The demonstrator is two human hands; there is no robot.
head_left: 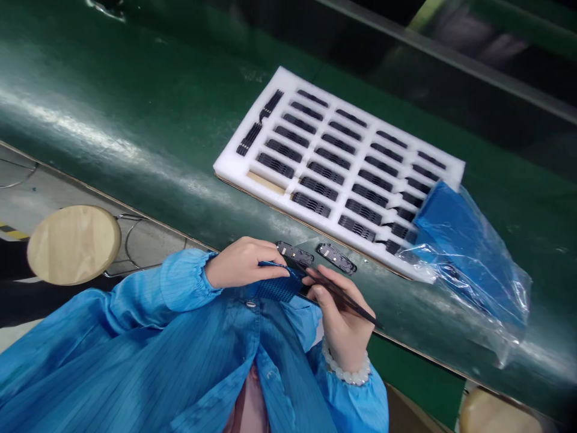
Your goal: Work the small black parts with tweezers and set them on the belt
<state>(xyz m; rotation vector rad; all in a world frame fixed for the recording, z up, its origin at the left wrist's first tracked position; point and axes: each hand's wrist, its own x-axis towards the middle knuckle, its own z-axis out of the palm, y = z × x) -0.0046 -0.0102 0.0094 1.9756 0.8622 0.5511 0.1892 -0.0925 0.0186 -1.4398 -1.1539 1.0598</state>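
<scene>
Lowest in the frame, over the blue striped smock (pixel 180 361), the left hand (pixel 243 261) pinches a thin blue strip (pixel 276 265) between thumb and fingers. The right hand (pixel 342 328) is closed around slim black tweezers (pixel 349 302), their tips at the strip near centre frame. What the tips grip cannot be made out, because fingers and a dark meshed patch cover that spot. A pull at the wrong angle might crease the strip or let it slip free.

Just above the knuckles, a small black oblong part (pixel 294 252) and a second black part like it (pixel 336 257) lie loose on the glossy green belt (pixel 135 120), close to its near edge. A brushing hand could knock either one off.

Farther up, the white foam slotted tray (pixel 283 81) holds rows of black pieces. A clear plastic bag of blue sheets (pixel 469 258) lies over its right corner and hides those slots, and tugging the bag could unseat pieces. The upper right of the frame is dark and unreadable.
</scene>
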